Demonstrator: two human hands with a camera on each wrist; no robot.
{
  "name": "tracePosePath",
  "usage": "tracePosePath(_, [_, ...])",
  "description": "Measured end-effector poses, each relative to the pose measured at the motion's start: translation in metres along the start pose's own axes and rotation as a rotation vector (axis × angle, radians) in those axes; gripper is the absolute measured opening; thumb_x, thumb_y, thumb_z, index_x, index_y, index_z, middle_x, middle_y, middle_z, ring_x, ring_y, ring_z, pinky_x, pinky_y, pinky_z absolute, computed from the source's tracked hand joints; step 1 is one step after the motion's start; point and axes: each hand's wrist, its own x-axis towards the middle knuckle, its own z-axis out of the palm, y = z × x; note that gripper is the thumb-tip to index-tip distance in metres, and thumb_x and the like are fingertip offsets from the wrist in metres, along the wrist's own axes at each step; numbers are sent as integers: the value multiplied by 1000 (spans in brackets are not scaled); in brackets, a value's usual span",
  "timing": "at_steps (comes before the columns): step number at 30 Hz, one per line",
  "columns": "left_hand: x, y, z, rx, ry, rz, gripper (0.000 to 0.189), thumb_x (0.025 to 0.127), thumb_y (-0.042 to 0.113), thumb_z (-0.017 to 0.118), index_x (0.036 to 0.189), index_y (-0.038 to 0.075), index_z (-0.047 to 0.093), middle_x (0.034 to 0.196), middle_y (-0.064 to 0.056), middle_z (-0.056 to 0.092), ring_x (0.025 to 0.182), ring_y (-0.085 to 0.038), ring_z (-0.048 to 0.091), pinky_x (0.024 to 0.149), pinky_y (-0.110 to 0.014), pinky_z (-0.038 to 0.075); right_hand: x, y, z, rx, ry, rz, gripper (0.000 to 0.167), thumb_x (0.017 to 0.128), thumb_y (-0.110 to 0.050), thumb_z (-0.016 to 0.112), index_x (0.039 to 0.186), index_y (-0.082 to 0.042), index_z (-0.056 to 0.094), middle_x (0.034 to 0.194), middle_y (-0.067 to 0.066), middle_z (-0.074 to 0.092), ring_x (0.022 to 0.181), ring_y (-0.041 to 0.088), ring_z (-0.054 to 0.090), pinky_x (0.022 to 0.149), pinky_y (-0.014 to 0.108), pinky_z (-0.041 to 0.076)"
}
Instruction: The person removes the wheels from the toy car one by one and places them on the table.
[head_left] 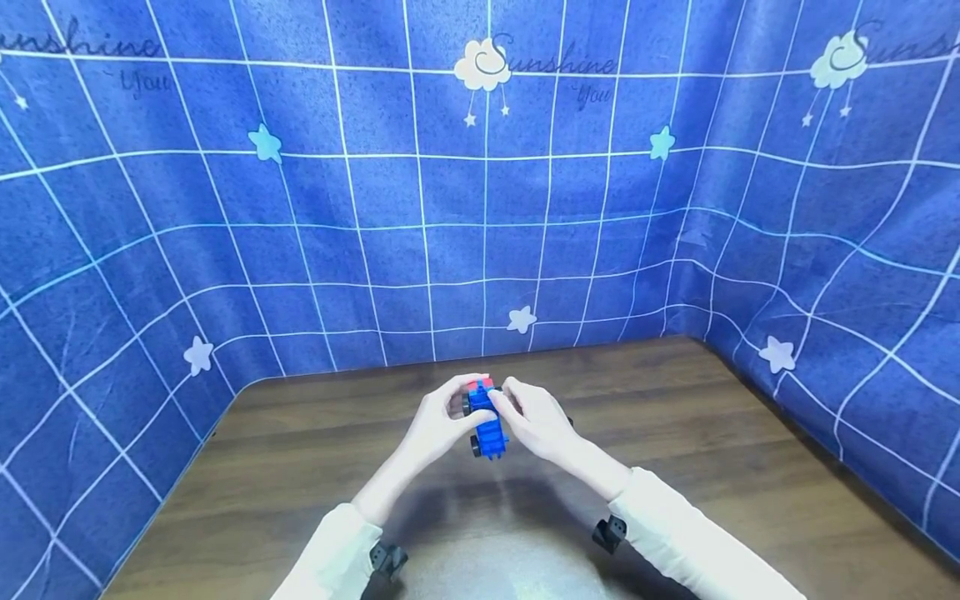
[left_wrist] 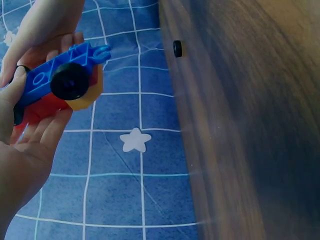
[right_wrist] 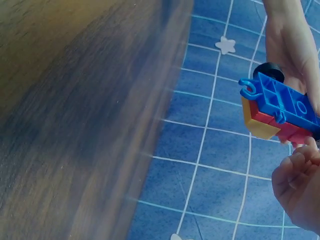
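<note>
Both hands hold a toy block car (head_left: pixel 491 435) above the table, its blue chassis (left_wrist: pixel 42 82) turned up. Red blocks (right_wrist: pixel 291 134) and a yellow block (right_wrist: pixel 260 127) show under the chassis. My left hand (head_left: pixel 435 423) grips the car from the left, thumb across the chassis. On the other side my right hand (head_left: pixel 542 421) has its thumb and fingers at the car's far end, by a black wheel partly hidden at the edge of the right wrist view. A black wheel (left_wrist: pixel 70 81) sits on the left side; a bare axle stub (right_wrist: pixel 280 117) sticks out on the right.
A loose black wheel (left_wrist: pixel 177 48) stands on the wooden table (head_left: pixel 315 467), right of my right hand and partly hidden by it in the head view. Blue gridded cloth (head_left: pixel 375 192) hangs behind the table and along its sides.
</note>
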Motion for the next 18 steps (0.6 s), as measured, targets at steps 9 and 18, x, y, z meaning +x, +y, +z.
tracePosePath(9, [-6, 27, -6, 4, -104, -16, 48, 81, 6, 71, 126, 4, 53, 119, -17, 63, 102, -30, 65, 87, -36, 53, 0, 0, 2, -108, -6, -66, 28, 99, -25, 43, 72, -16, 45, 60, -7, 36, 53, 8, 36, 48, 19, 29])
tracePosePath(18, [-5, 26, -8, 28, -90, 3, 48, 84, 9, 69, 129, 5, 52, 118, -17, 64, 96, -25, 66, 80, -25, 52, 1, 1, 1, -62, 0, -112, 27, 96, -26, 49, 72, -15, 44, 59, -8, 35, 51, 5, 32, 46, 18, 25])
